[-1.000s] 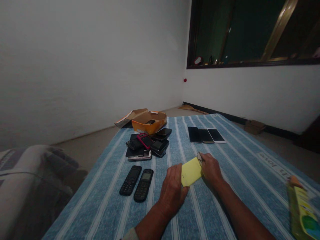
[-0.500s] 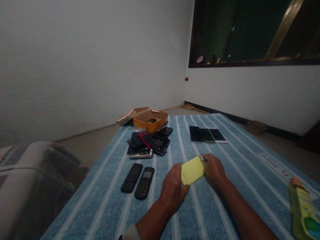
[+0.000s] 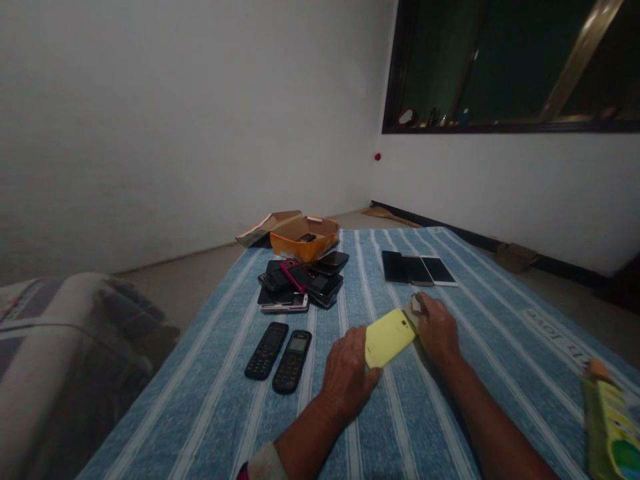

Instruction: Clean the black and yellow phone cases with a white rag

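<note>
A yellow-backed smartphone (image 3: pixel 390 339) is gripped at its near left end by my left hand (image 3: pixel 346 375), back side up, with a dark camera spot near its far right corner. My right hand (image 3: pixel 440 332) is closed on a small pale grey piece (image 3: pixel 414 308), which looks like a folded cloth, at the phone's far right end. Two black keypad phones, one on the left (image 3: pixel 267 351) and one on the right (image 3: pixel 293 362), lie side by side to the left of my left hand.
A heap of phones (image 3: pixel 300 283) lies before an open orange cardboard box (image 3: pixel 306 248). Several flat smartphones (image 3: pixel 417 269) overlap in a row at the far right. A yellow-green packet (image 3: pixel 613 427) rests at the right edge of the blue striped cloth (image 3: pixel 200 413).
My right hand and the pale piece have moved slightly up and away, uncovering the phone's camera corner. My left hand keeps its hold on the phone. The whole view has shifted a little.
</note>
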The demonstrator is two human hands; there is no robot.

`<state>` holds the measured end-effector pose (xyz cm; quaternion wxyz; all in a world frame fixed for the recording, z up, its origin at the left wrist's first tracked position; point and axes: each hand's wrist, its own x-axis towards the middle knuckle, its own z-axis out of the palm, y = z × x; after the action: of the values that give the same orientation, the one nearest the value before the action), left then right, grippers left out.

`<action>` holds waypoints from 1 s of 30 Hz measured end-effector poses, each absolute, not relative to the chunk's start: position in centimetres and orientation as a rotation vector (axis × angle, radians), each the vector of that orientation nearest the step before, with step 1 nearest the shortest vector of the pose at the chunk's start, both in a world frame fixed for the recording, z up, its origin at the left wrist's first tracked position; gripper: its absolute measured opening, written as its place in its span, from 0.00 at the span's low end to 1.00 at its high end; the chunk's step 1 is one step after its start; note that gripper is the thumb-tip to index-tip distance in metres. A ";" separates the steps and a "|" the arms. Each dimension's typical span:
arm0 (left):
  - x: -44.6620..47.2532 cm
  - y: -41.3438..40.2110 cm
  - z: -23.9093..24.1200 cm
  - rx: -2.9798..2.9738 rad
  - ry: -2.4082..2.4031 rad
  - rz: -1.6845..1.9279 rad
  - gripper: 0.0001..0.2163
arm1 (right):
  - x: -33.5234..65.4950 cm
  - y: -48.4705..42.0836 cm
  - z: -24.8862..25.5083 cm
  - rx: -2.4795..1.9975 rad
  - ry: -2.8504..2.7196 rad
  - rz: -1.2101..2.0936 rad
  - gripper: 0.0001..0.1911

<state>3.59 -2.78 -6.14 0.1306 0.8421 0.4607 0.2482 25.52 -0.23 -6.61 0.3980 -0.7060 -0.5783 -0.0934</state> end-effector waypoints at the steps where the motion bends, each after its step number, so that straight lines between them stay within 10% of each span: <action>1: 3.6 -2.8 -6.0 2.450 1.346 0.715 0.30 | 25.2 -0.2 -6.7 -1.773 -1.474 -0.237 0.25; 30: 3.6 -3.2 -4.4 2.284 1.458 0.504 0.28 | 21.4 0.9 -7.4 -1.983 -1.920 -0.049 0.23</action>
<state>3.58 -3.24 -4.36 0.1916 0.8134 0.5190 0.1796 21.42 0.86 -7.43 0.1893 -0.7055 -0.6828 -0.0175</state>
